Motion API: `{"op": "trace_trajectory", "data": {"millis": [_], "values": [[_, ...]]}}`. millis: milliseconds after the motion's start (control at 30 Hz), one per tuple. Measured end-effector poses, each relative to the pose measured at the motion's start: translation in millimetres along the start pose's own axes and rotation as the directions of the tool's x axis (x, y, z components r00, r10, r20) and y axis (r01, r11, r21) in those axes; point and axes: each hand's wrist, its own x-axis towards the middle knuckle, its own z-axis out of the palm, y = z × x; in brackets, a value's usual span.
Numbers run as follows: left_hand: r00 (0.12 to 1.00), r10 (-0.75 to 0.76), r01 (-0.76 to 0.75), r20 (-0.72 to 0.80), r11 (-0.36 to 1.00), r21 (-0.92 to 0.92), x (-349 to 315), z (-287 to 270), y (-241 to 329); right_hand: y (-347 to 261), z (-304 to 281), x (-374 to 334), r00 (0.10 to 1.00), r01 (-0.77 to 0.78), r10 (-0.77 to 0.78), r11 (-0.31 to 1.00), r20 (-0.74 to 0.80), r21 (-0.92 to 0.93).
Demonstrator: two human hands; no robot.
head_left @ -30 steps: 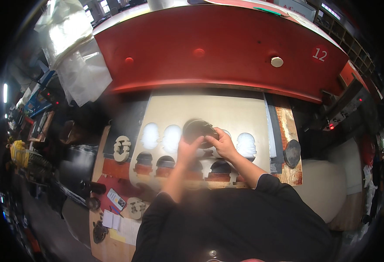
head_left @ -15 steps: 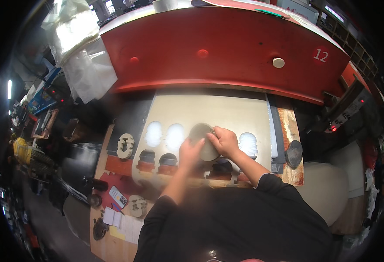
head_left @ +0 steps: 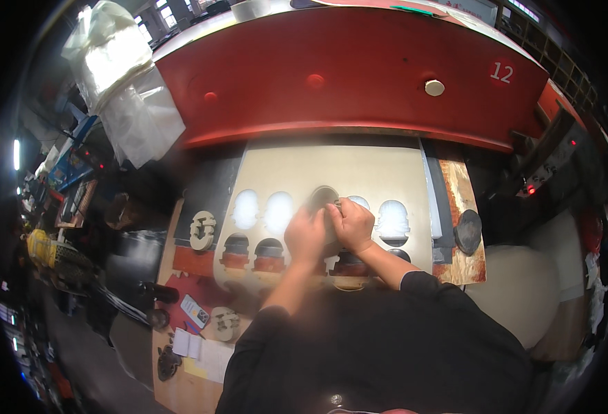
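Over the middle of a beige sheet (head_left: 331,165), both my hands hold an oval grey-beige piece (head_left: 325,194). My left hand (head_left: 305,236) is closed on its left side, a little blurred. My right hand (head_left: 354,224) grips the right side, thumb bent toward the other thumb. Much of the piece is hidden behind the fingers, and I cannot make out its exact kind. The sheet has two rows of rounded cut-outs; white shows through the far row, such as the left cut-out (head_left: 246,209), and dark and red-brown layers through the near row.
A red machine beam (head_left: 359,76) spans the far side. Slotted beige blocks (head_left: 202,231) lie left of the sheet and nearer me. A phone (head_left: 195,310), a notebook (head_left: 187,343) and a dark shaped piece (head_left: 168,362) lie at lower left. A dark oval block (head_left: 467,232) sits right.
The oval piece has turned from showing its broad face to a steeper tilt. My hands have come closer together around it. The whole view has shifted slightly.
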Motion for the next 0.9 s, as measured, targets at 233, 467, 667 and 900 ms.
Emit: {"op": "trace_trajectory", "data": {"millis": [233,467,667,900], "values": [[0.993,0.114,-0.114,0.011,0.993,0.022,0,-5,-4,13,0,-6,0.962,-0.212,0.176,0.962,0.208,0.169],[0.994,0.038,-0.031,0.099,0.997,-0.067,5,-5,-8,24,0,7,0.825,-0.465,0.234,0.798,0.514,0.384],[0.947,-0.251,0.3,0.198,0.914,-0.273,4,0,-10,1,-6,0,0.986,0.147,-0.139,0.985,0.089,-0.086],[0.999,-0.021,0.024,-0.038,0.994,0.104,-1,8,-13,5,7,-5,0.992,0.013,-0.015,1.0,0.122,0.017]]}}
